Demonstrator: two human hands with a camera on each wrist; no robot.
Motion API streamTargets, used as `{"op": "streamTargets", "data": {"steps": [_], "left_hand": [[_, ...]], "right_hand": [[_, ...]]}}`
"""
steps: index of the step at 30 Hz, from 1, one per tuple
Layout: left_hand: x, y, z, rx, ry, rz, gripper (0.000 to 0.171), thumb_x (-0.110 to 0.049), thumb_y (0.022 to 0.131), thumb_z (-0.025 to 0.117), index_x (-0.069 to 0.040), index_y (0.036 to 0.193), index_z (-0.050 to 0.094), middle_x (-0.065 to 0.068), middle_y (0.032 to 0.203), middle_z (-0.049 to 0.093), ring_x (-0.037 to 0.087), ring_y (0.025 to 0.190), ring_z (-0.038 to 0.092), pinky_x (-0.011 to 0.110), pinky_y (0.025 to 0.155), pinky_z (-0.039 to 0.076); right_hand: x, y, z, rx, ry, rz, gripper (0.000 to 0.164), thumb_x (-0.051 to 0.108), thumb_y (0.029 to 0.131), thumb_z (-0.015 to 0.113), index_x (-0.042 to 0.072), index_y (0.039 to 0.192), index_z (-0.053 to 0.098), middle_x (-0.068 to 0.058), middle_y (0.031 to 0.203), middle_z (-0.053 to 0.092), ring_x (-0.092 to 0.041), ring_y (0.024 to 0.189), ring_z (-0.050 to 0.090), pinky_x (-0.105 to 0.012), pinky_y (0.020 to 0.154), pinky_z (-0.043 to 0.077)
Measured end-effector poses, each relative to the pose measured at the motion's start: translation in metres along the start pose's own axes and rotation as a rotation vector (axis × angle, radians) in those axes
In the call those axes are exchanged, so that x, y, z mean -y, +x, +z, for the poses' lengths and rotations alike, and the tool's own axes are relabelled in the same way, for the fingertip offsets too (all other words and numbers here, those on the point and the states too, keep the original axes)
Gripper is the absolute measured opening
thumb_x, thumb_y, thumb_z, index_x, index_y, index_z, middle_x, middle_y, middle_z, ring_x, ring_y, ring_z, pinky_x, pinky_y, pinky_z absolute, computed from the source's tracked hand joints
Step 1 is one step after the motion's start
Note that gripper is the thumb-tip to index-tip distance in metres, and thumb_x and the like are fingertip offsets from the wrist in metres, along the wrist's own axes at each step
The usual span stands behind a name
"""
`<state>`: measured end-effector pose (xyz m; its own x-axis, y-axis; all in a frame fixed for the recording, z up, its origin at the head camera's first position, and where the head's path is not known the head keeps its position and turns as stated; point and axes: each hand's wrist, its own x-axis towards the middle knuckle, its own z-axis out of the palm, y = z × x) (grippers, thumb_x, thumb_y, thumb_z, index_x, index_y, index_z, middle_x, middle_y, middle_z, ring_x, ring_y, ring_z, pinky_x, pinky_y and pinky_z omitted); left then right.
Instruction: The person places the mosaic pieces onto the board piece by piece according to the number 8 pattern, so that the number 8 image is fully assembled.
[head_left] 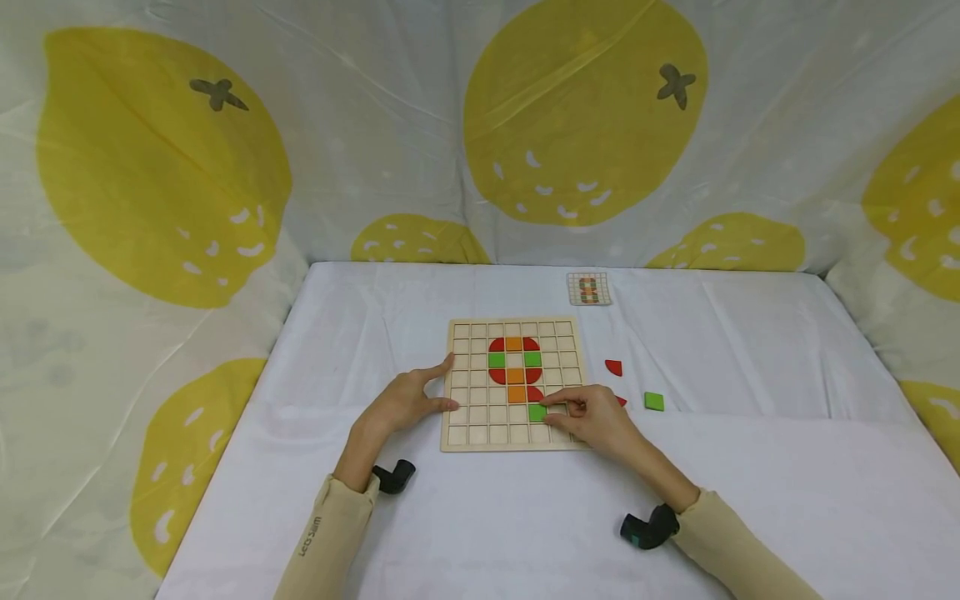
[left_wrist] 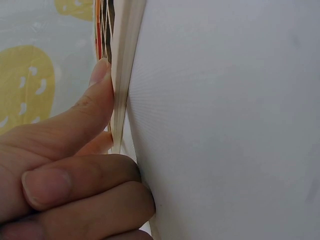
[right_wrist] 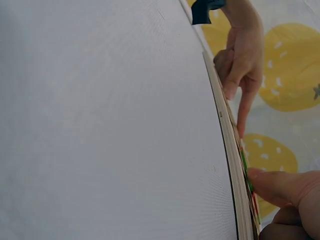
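On the table lies a square wooden grid board bearing red, orange and green tiles in its middle cells. My left hand touches the board's left edge with the thumb and forefinger spread apart; in the left wrist view its other fingers curl beside the rim. My right hand holds a green square tile by its right side between thumb and forefinger, over the lower part of the grid. Just above that tile sits a red quarter-round tile, beside an orange square tile.
Right of the board lie a red quarter-round piece, another red piece partly hidden by my right hand, and a loose green square. A small pattern card with a printed grid lies behind the board. Lemon-printed cloth hangs around the table.
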<state>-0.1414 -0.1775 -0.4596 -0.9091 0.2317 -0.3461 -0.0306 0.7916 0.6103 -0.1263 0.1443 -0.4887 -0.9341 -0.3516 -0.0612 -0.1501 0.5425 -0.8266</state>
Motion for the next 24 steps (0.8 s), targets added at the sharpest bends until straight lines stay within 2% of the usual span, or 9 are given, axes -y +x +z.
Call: {"op": "streamTargets", "data": {"steps": [8,17,24], "left_hand": [[0.0,0.001,0.002,0.01,-0.004,0.004,0.087,-0.036,0.093,0.077,-0.027,0.164,0.028,0.017,0.165,0.037,0.038,0.154,0.034,0.057,0.121,0.035],[0.0,0.0,0.0,0.005,0.009,-0.01,0.087,-0.037,0.092,0.077,-0.028,0.164,0.028,0.017,0.165,0.037,0.037,0.154,0.034,0.057,0.121,0.036],[0.0,0.0,-0.001,0.002,0.012,0.002,0.088,-0.038,0.092,0.077,-0.027,0.164,0.028,0.017,0.165,0.038,0.037,0.154,0.035,0.057,0.12,0.037]], "right_hand": [[-0.003,-0.006,-0.01,-0.023,-0.022,0.008,0.025,0.026,0.085,0.087,0.018,0.107,0.082,0.008,0.059,0.03,-0.005,0.057,0.029,-0.022,0.054,0.024],[-0.018,-0.021,-0.03,-0.096,-0.034,0.054,0.022,0.023,0.086,0.086,0.017,0.107,0.081,0.008,0.058,0.027,-0.005,0.056,0.027,-0.022,0.053,0.024],[-0.028,-0.03,-0.042,-0.165,-0.059,0.066,0.024,0.021,0.085,0.087,0.017,0.108,0.081,0.008,0.058,0.028,-0.003,0.057,0.033,-0.02,0.058,0.034]]}}
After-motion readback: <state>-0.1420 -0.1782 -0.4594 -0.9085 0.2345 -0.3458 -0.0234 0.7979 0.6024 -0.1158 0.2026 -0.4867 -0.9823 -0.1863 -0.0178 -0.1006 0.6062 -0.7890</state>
